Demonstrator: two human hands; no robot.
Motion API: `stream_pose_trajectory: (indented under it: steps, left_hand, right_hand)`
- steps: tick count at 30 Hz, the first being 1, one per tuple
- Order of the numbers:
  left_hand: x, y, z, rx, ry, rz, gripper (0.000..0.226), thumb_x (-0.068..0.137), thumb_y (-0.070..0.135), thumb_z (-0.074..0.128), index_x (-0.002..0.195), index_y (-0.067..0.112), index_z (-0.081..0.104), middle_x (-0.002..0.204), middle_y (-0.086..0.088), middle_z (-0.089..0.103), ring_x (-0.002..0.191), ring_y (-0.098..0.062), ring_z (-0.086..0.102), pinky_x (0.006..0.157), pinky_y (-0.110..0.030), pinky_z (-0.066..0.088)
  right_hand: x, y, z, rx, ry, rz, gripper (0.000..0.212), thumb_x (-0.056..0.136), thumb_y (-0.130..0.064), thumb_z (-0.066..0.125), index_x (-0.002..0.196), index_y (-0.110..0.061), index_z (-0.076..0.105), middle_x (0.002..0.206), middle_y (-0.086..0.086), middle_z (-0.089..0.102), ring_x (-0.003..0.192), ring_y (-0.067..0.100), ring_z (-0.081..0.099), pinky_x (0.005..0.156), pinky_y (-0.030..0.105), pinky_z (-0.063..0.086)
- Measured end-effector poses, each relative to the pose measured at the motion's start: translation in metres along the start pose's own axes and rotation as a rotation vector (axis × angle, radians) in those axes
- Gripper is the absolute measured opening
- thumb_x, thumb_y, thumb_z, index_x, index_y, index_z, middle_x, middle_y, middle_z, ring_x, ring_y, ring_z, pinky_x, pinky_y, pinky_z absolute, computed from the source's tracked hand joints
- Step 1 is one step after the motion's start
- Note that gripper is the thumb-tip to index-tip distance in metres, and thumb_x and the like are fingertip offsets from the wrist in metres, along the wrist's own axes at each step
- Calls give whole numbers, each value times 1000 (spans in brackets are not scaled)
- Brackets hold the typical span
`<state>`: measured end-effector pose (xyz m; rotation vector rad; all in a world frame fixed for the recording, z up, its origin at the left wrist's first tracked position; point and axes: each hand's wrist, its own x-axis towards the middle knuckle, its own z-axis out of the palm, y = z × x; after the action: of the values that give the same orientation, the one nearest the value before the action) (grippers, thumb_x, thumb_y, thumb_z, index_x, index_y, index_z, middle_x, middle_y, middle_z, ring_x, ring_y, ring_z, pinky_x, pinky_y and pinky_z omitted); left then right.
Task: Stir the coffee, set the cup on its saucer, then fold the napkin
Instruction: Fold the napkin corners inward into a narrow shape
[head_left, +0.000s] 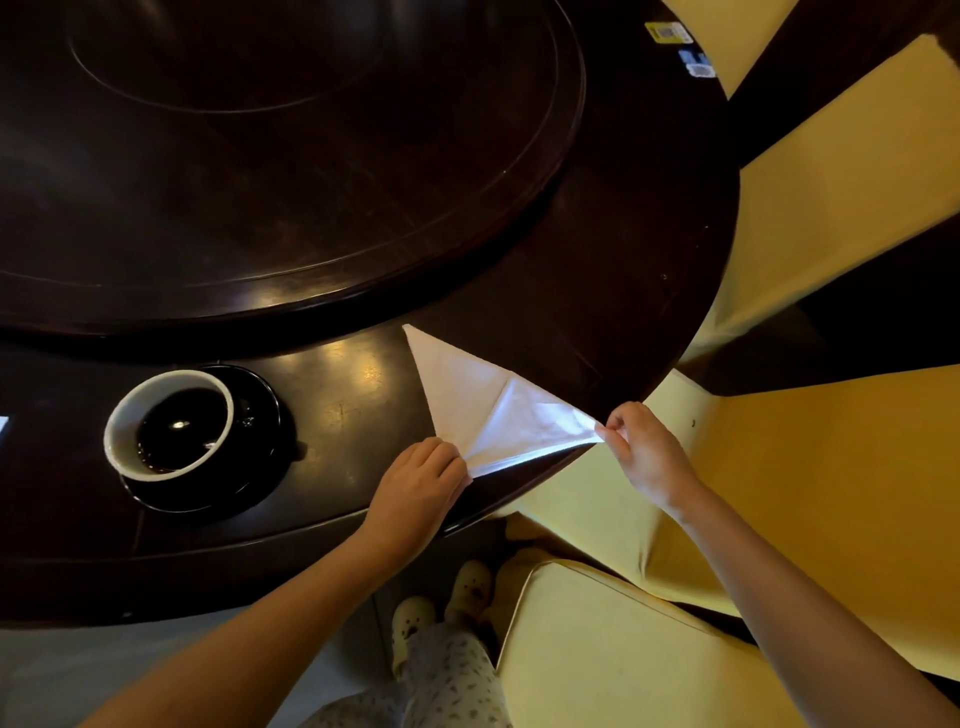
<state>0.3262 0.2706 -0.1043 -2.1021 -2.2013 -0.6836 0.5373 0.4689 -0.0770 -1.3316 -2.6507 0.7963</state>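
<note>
Head view, left to right, with positions given relative to the napkin. Far to its left, a white cup of dark coffee stands upright on a black saucer, which rests on the dark wooden counter. Beyond cup and napkin lies a raised round turntable on the same counter. The white napkin lies near the counter's edge, folded to a pointed, triangular shape with its tip directed away from the person and one crease visible across it. At the napkin's near left corner, the left hand is closed on the cloth, fingers curled over the edge. At the napkin's right corner, the right hand pinches the cloth between thumb and fingertips, lifting that corner slightly clear of the counter's edge. Right of the napkin stand yellow-covered chairs. Below it, patterned trousers and light slippers are visible.
</note>
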Motion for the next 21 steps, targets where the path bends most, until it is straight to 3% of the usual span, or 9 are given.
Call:
stream_pose_trajectory:
  steps: [3,7,10,13,16,18,21]
  left_hand:
    - [-1,-5,-5,9,-23,3,11,77,17,73,82,11,64,85,-5,67,77,-20,62,71,-29,52]
    - [0,-3,-8,-3,-18,-11,12,76,15,74,81,10,65,83,-5,67,75,-20,61,69,-28,51]
    - [-2,1,-9,-36,-2,-54,12,76,13,73,83,10,64,85,-6,67,77,-22,62,71,-30,52]
    - [-5,6,-10,-79,1,-113,18,76,12,72,91,12,62,89,-7,68,80,-22,63,72,-30,52]
    - [-6,9,-8,-87,8,-151,16,77,13,71,90,13,62,88,-5,67,80,-22,62,71,-30,51]
    - [-8,10,-7,-76,13,-163,8,84,18,63,90,13,64,89,-4,68,82,-21,62,73,-29,51]
    - [-10,11,-7,-107,-7,-191,26,89,29,45,91,14,66,92,-3,68,86,-19,61,76,-29,51]
  right_hand:
    - [-19,-4,4,58,-44,14,16,96,-26,45,85,-15,42,75,8,58,66,22,58,54,27,42]
    - [-43,-7,-1,318,-18,-22,23,93,-14,53,79,-30,42,68,-6,58,61,16,61,56,14,44]
    - [-55,-7,-13,468,-63,1,24,88,-7,60,85,-29,51,75,-5,64,67,8,63,64,17,49]
    - [-60,-10,-20,453,-105,-7,31,83,-3,66,89,-30,53,82,-4,64,76,9,61,70,21,48]
    - [-59,-20,-28,425,-43,-74,31,83,2,63,87,-28,56,84,-6,64,76,7,61,70,20,49]
    - [-55,-26,-35,392,-1,-119,28,84,2,61,87,-25,59,87,-6,63,79,8,60,69,19,49]
    - [-44,-34,-51,296,-9,-217,17,84,-2,63,89,-19,62,92,-6,59,85,9,58,70,21,49]
